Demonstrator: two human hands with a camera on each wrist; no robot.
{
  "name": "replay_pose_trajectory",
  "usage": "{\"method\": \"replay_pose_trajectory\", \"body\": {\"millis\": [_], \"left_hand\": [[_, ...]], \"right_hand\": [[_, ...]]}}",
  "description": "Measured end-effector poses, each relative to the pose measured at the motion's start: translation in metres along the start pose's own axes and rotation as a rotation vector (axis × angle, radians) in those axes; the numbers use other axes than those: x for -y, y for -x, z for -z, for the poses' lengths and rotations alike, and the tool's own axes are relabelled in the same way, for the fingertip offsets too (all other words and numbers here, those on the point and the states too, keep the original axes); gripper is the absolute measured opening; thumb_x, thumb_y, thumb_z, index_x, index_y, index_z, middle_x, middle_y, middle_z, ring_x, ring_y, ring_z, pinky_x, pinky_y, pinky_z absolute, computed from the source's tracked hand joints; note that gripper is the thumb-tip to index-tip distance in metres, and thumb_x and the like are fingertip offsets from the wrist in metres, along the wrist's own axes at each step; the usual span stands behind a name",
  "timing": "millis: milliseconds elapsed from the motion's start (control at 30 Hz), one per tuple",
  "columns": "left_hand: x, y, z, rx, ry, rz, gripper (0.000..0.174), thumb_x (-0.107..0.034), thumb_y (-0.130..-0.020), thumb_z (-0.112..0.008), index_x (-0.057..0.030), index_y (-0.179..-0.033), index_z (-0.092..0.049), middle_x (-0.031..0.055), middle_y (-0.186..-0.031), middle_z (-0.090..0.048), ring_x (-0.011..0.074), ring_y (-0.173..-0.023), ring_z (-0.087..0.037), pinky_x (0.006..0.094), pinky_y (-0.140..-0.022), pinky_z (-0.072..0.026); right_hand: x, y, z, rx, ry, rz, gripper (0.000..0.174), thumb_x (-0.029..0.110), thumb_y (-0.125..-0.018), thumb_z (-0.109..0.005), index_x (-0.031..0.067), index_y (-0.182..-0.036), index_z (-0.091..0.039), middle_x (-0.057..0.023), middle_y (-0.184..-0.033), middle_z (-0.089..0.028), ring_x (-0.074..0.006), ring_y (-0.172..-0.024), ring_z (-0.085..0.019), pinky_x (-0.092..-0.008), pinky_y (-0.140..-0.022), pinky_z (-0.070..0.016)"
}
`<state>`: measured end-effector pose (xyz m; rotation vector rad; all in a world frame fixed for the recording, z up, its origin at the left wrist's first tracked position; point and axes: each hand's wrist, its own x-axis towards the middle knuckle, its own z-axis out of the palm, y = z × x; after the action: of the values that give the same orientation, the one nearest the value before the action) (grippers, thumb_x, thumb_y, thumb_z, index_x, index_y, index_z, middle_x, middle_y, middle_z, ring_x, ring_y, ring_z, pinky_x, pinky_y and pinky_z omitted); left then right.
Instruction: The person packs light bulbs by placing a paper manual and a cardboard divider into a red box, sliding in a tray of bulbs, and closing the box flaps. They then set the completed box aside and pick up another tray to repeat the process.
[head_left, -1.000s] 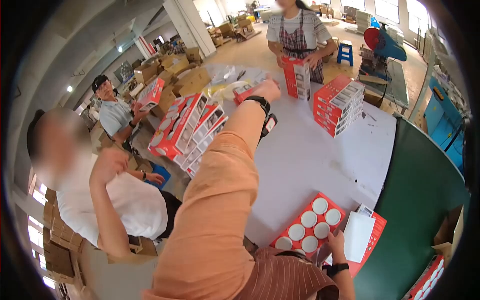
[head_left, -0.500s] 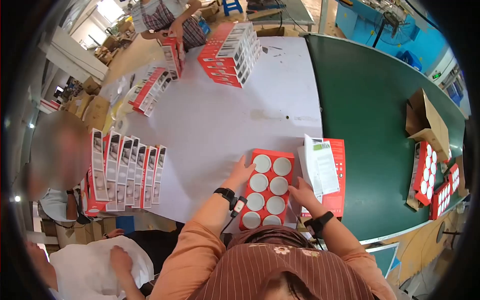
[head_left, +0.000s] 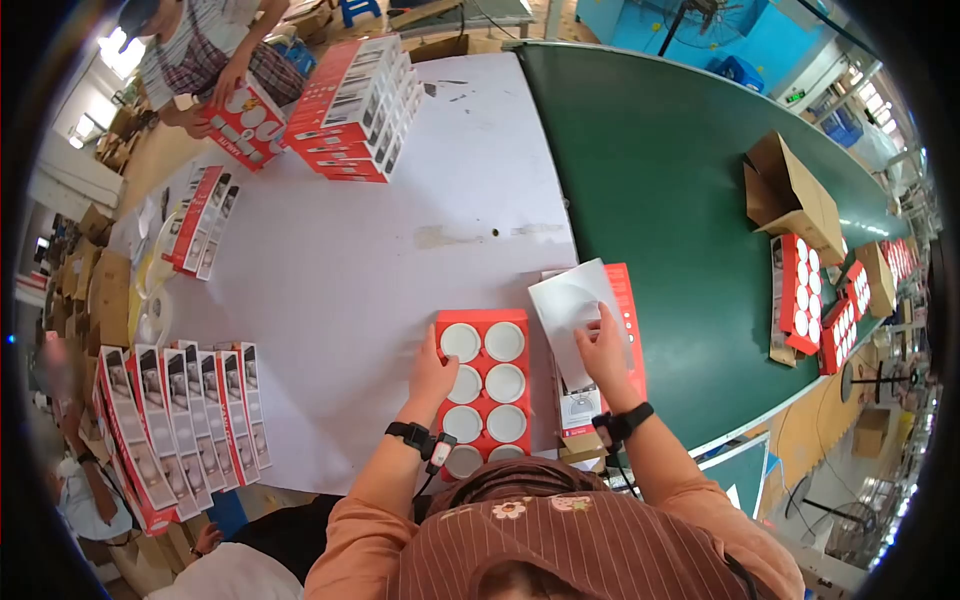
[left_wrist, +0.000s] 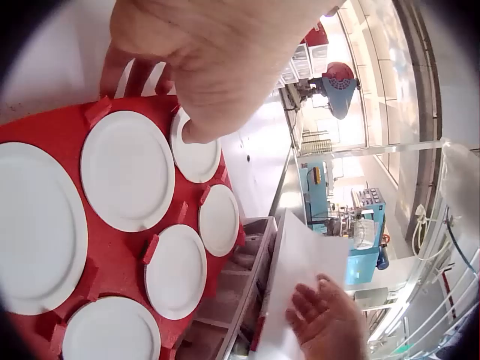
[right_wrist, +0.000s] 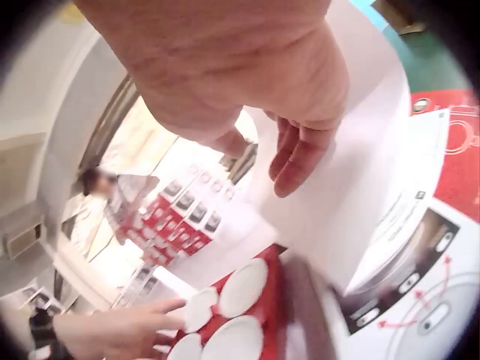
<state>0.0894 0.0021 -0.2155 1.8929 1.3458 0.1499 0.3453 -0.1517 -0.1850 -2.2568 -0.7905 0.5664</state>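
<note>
My left hand (head_left: pixel 432 378) grips the left edge of a red box (head_left: pixel 483 400) whose face holds two rows of round white discs. In the left wrist view its thumb lies on a disc (left_wrist: pixel 196 154) and the fingers bend over the far side. My right hand (head_left: pixel 603 355) touches a white paper sheet (head_left: pixel 565 300) with its fingers extended; in the right wrist view the paper sheet (right_wrist: pixel 322 217) curves up under the fingertips. Beneath the sheet lie printed papers (head_left: pixel 580 408) and a red box (head_left: pixel 630 330).
Stacked red boxes stand at the back (head_left: pixel 340 110) and leaning boxes (head_left: pixel 180 425) at the left. A person (head_left: pixel 215 60) across the white table (head_left: pixel 380 260) handles another box. On the green surface (head_left: pixel 650 170), a carton (head_left: pixel 795 195) stands near several disc boxes.
My left arm has come back from reaching across the table, and that hand now grips the disc box. The right hand has moved onto the paper sheet. The head view has turned rightward.
</note>
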Motion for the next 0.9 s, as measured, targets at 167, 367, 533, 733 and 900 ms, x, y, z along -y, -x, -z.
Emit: {"method": "replay_pose_trajectory", "body": {"millis": [167,367,533,733,900], "left_hand": [[0.007,0.003,-0.006,0.000,-0.023,-0.036,0.075,-0.019,-0.083,-0.063,-0.0036,-0.147,-0.026,0.0227,-0.134,-0.048,0.0381,-0.124,-0.046,0.0453,-0.102,-0.0403],[-0.027,0.018,0.000,-0.218,-0.215,-0.239,0.068,-0.014,-0.082,-0.063,-0.0033,-0.142,-0.034,0.0213,-0.132,-0.048,0.0367,-0.124,-0.045,0.0462,-0.101,-0.0393],[-0.057,0.037,-0.004,-0.223,-0.141,-0.342,0.061,-0.012,-0.080,-0.063,-0.0027,-0.136,-0.042,0.0211,-0.129,-0.048,0.0364,-0.121,-0.046,0.0456,-0.100,-0.0395],[-0.077,0.056,-0.022,-0.111,-0.025,-0.388,0.054,-0.013,-0.080,-0.064,-0.0041,-0.131,-0.049,0.0190,-0.129,-0.049,0.0352,-0.120,-0.049,0.0431,-0.098,-0.0429],[-0.077,0.069,-0.027,-0.095,-0.071,-0.427,0.049,-0.013,-0.081,-0.063,-0.0046,-0.128,-0.052,0.0175,-0.127,-0.050,0.0305,-0.109,-0.056,0.0414,-0.093,-0.0463]], "right_hand": [[0.027,0.022,0.023,0.174,0.540,0.077,0.079,0.041,-0.076,-0.074,0.0040,-0.137,-0.040,-0.0188,-0.129,-0.048,-0.0364,-0.117,-0.048,-0.0486,-0.083,-0.0486],[0.024,0.046,-0.004,0.098,0.774,0.325,0.073,0.035,-0.071,-0.072,0.0058,-0.133,-0.043,-0.0173,-0.129,-0.046,-0.0371,-0.118,-0.045,-0.0513,-0.082,-0.0465],[0.013,0.040,-0.015,-0.002,0.672,0.369,0.052,0.028,-0.070,-0.069,0.0044,-0.115,-0.054,-0.0152,-0.112,-0.053,-0.0351,-0.106,-0.051,-0.0501,-0.074,-0.0476],[0.023,0.026,-0.025,-0.031,0.708,0.306,0.037,0.026,-0.071,-0.068,0.0042,-0.101,-0.061,-0.0143,-0.100,-0.057,-0.0326,-0.093,-0.055,-0.0460,-0.070,-0.0508],[0.027,0.013,-0.037,-0.008,0.731,0.309,0.024,0.020,-0.079,-0.061,0.0026,-0.095,-0.062,-0.0156,-0.096,-0.061,-0.0338,-0.090,-0.059,-0.0414,-0.067,-0.0540]]}}
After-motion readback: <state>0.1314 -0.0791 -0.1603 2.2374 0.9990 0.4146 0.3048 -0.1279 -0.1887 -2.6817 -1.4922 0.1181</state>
